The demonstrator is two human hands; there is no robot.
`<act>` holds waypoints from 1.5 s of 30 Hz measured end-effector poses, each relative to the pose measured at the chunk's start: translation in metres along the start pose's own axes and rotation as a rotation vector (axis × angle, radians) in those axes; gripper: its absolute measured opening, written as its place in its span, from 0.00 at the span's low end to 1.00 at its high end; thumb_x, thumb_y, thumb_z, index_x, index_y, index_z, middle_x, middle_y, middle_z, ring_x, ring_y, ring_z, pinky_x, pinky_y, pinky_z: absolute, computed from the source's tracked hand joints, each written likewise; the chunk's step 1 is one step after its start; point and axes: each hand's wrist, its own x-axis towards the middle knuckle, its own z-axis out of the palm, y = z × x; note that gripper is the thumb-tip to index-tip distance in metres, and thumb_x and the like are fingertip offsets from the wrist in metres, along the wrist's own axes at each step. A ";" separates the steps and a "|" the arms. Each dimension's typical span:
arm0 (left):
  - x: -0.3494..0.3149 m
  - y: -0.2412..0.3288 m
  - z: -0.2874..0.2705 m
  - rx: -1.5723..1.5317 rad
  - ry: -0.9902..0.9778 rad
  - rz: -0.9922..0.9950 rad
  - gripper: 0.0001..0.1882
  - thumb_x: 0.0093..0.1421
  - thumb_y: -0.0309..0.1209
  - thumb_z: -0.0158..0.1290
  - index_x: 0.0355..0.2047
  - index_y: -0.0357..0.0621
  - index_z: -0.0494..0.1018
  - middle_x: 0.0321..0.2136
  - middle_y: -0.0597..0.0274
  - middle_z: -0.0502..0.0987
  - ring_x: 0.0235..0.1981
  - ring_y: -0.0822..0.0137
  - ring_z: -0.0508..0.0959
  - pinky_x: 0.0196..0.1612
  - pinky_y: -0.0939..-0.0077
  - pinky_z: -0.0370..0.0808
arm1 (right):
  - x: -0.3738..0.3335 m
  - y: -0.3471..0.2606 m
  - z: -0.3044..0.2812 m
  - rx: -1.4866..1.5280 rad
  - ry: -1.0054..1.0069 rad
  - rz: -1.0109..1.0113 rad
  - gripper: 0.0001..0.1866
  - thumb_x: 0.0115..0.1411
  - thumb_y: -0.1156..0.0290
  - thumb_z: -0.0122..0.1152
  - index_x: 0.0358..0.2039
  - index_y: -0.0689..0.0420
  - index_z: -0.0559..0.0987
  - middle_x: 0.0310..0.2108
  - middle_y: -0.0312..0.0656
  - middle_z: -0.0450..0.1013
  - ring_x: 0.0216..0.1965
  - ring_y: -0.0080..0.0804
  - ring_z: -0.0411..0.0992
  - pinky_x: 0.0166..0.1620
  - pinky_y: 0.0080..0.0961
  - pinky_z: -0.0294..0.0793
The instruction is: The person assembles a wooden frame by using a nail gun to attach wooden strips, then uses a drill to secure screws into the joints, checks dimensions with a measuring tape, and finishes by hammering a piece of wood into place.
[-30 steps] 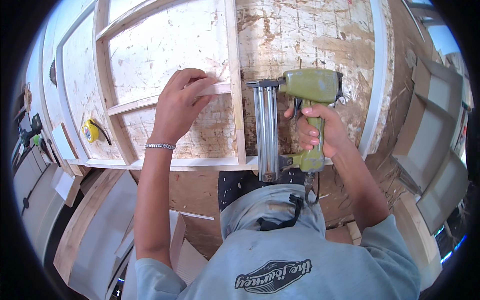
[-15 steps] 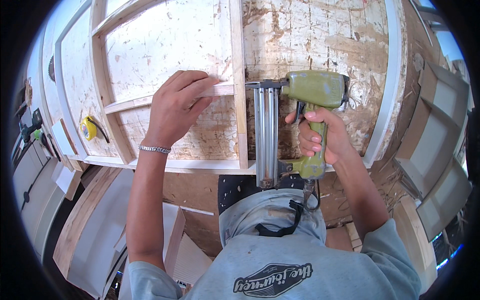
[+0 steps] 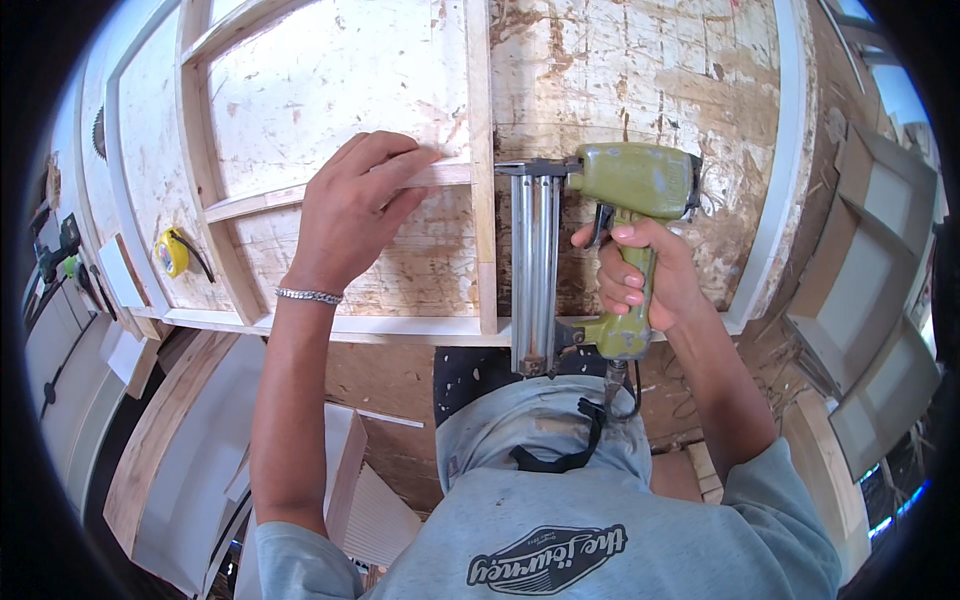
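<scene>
My right hand [image 3: 655,270] grips a green nail gun [image 3: 635,180] by its handle, with a finger close to the dark trigger. The gun lies on its side, and its nose meets the right face of a long wooden upright [image 3: 482,220]. Its silver magazine [image 3: 536,270] points toward my body. On the other side of the upright, my left hand [image 3: 358,205] pinches a wooden crosspiece [image 3: 262,203] near its right end. That end butts against the upright, level with the gun's nose. My left fingers partly cover the crosspiece.
The wooden frame rests on a stained, scuffed worktable [image 3: 640,60]. A yellow tape measure [image 3: 172,255] lies at the left, with a circular saw blade [image 3: 100,134] farther off. Pale box-like panels [image 3: 865,260] stand at the right. An air hose [image 3: 634,395] hangs from the gun's handle.
</scene>
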 end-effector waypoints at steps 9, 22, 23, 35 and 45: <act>0.001 0.001 -0.002 -0.001 -0.017 -0.013 0.20 0.52 0.27 0.67 0.48 0.52 0.82 0.42 0.61 0.80 0.43 0.60 0.80 0.46 0.65 0.78 | 0.000 0.000 0.000 -0.006 0.013 0.006 0.23 0.62 0.61 0.49 0.48 0.69 0.74 0.11 0.28 0.56 0.11 0.19 0.56 0.20 0.24 0.63; 0.004 0.001 -0.004 0.022 -0.006 0.035 0.15 0.55 0.28 0.64 0.44 0.51 0.83 0.39 0.66 0.80 0.40 0.62 0.79 0.42 0.66 0.79 | 0.001 0.000 -0.002 0.023 -0.037 0.010 0.22 0.64 0.61 0.50 0.48 0.68 0.74 0.12 0.28 0.56 0.11 0.19 0.56 0.20 0.24 0.62; 0.004 0.001 -0.003 0.022 -0.005 0.030 0.15 0.55 0.27 0.64 0.44 0.51 0.83 0.39 0.66 0.80 0.40 0.62 0.80 0.42 0.66 0.79 | 0.000 -0.001 -0.002 0.026 -0.053 0.008 0.22 0.64 0.61 0.50 0.48 0.68 0.74 0.12 0.28 0.56 0.12 0.19 0.55 0.20 0.23 0.62; 0.003 0.006 -0.006 -0.022 -0.076 -0.065 0.21 0.53 0.22 0.65 0.48 0.48 0.82 0.42 0.59 0.80 0.45 0.58 0.79 0.47 0.66 0.77 | -0.003 0.003 -0.005 0.048 -0.016 -0.013 0.22 0.64 0.61 0.51 0.51 0.66 0.73 0.11 0.28 0.57 0.11 0.19 0.56 0.19 0.24 0.61; -0.002 0.016 -0.019 0.004 -0.093 -0.083 0.20 0.53 0.23 0.67 0.48 0.47 0.82 0.43 0.58 0.79 0.44 0.58 0.80 0.46 0.66 0.78 | -0.008 0.009 0.003 0.101 -0.035 0.062 0.21 0.63 0.60 0.53 0.47 0.65 0.74 0.12 0.29 0.58 0.12 0.21 0.57 0.20 0.24 0.60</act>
